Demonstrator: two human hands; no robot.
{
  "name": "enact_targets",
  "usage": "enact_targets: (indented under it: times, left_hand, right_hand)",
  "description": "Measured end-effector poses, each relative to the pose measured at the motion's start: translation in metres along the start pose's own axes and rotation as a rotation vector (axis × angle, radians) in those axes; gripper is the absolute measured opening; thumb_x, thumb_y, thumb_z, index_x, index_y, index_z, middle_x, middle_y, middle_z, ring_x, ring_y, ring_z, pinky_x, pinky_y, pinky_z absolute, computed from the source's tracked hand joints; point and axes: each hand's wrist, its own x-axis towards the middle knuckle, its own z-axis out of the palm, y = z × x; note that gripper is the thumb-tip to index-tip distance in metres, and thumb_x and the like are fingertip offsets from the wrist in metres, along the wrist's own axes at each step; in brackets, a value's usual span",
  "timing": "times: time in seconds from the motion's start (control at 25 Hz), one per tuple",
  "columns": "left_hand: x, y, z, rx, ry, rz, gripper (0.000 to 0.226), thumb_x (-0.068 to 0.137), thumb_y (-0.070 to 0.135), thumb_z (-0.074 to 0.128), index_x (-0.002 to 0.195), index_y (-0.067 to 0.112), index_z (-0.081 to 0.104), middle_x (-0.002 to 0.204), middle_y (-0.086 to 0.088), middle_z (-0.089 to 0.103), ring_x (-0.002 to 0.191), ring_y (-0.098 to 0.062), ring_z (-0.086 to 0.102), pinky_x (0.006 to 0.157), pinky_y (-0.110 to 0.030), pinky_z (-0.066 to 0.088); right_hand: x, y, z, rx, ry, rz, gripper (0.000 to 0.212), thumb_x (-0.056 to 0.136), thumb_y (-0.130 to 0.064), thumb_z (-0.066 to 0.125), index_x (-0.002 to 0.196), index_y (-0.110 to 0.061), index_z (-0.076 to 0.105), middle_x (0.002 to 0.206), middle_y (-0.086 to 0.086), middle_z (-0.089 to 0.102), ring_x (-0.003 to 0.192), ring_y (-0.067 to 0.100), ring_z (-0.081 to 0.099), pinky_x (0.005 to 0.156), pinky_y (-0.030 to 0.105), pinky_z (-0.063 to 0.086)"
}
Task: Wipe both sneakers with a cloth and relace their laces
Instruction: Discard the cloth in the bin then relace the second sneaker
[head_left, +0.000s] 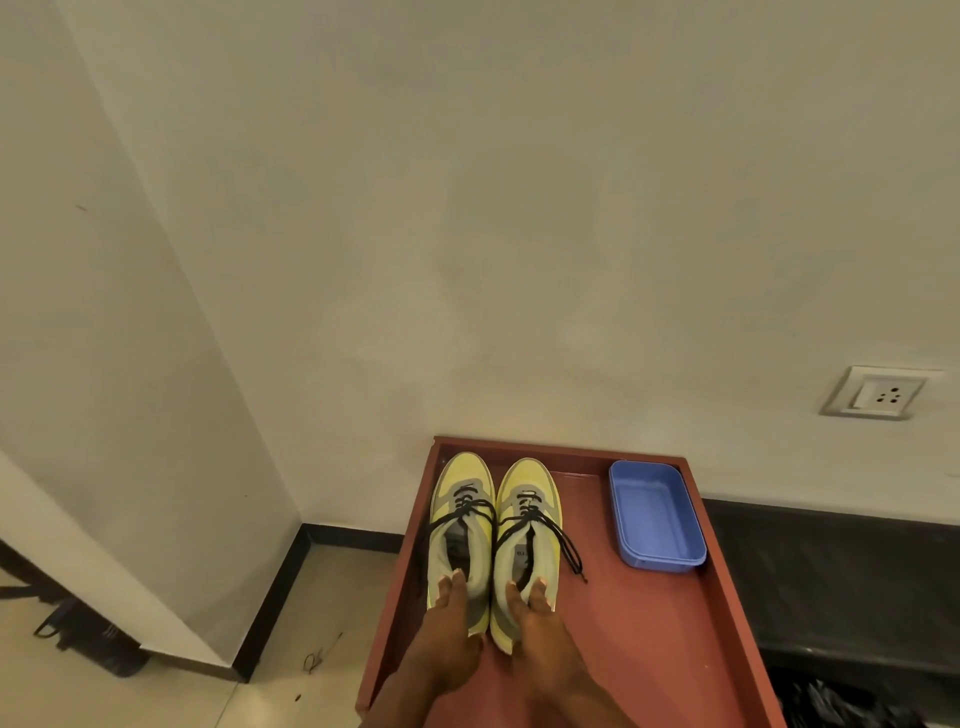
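A: Quick one. Where are the sneakers?

B: Both on the red-brown surface (649, 649), side by side and touching or nearly so, toes toward the wall, heels toward me. Left sneaker (460, 525), right sneaker (530, 535). Long axes run straight away from me, roughly parallel.

A: Hands?

B: I've got one on each heel. Left hand (449, 618) sits on the left sneaker's heel, fingers hooked over the collar into the opening, so it grips that heel rim. Right hand (535, 618) does the same on the right sneaker: fingers split over the heel tab, pinching it.

A: Laces?

B: Black laces (519, 519) threaded only through the front eyelets, loose ends trailing off both sides. One end lies on the surface right of the right sneaker.

A: Cloth?

B: None in view. There's a blue tub (657, 514) at the far right of the surface, near the right sneaker but apart from it. It looks empty from here.

A: Stage?

B: My read: early, wiping not begun, relacing not done.

A: What does the next move turn on?

B: Each sneaker lies directly ahead of its own hand, heel nearest. So a pull straight back along the long axis brings either one in. The right hand is nearer the tub.
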Motion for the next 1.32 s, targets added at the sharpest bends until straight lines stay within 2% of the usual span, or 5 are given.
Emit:
enact_targets:
  times: [0.36,0.68,0.92,1.12,1.32]
  left_hand:
    - [0.005,0.002,0.003,-0.069,0.042,-0.063,0.064,0.093,0.026,0.046,0.144,0.005,0.013,0.149,-0.018,0.027,0.134,-0.032,0.035,0.109,-0.04,0.035]
    - [0.008,0.015,0.009,-0.544,0.521,-0.266,0.035,0.092,0.032,0.052,0.114,0.004,0.049,0.103,-0.012,0.061,0.092,-0.025,0.058,0.085,-0.037,0.049]
    - [0.028,0.004,0.002,-0.786,0.471,-0.498,0.057,0.089,0.041,0.054,0.125,-0.002,0.046,0.123,-0.021,0.054,0.115,-0.036,0.051,0.099,-0.043,0.039]
    - [0.048,-0.018,0.011,-0.981,0.391,-0.484,0.035,0.084,0.038,0.061,0.074,0.006,0.06,0.079,-0.015,0.058,0.076,-0.025,0.052,0.08,-0.041,0.045]
    - [0.057,-0.019,0.008,-1.055,0.406,-0.503,0.024,0.08,0.022,0.07,0.072,0.001,0.061,0.077,-0.017,0.061,0.077,-0.029,0.056,0.075,-0.039,0.046]
  right_hand:
    - [0.003,0.004,-0.003,-0.015,-0.043,0.011,0.063,0.097,-0.014,0.036,0.149,-0.019,0.002,0.154,0.022,-0.011,0.144,0.033,0.01,0.115,0.033,0.018]
    - [-0.002,0.012,0.003,0.239,0.177,0.024,0.056,0.092,-0.014,0.047,0.144,-0.022,0.03,0.156,0.011,0.015,0.143,0.022,0.022,0.11,0.019,0.021]
    - [0.006,0.021,-0.001,0.487,0.35,0.181,0.052,0.092,-0.022,0.051,0.14,-0.013,0.036,0.143,0.004,0.043,0.13,0.019,0.043,0.104,0.023,0.034]
    - [0.02,0.017,-0.006,0.551,0.326,0.313,0.044,0.092,-0.03,0.051,0.128,-0.006,0.047,0.124,0.012,0.058,0.113,0.025,0.054,0.093,0.028,0.041]
    - [0.037,0.015,-0.002,0.545,0.31,0.372,0.063,0.09,-0.037,0.053,0.142,-0.01,0.031,0.142,0.01,0.044,0.131,0.024,0.041,0.102,0.025,0.034]
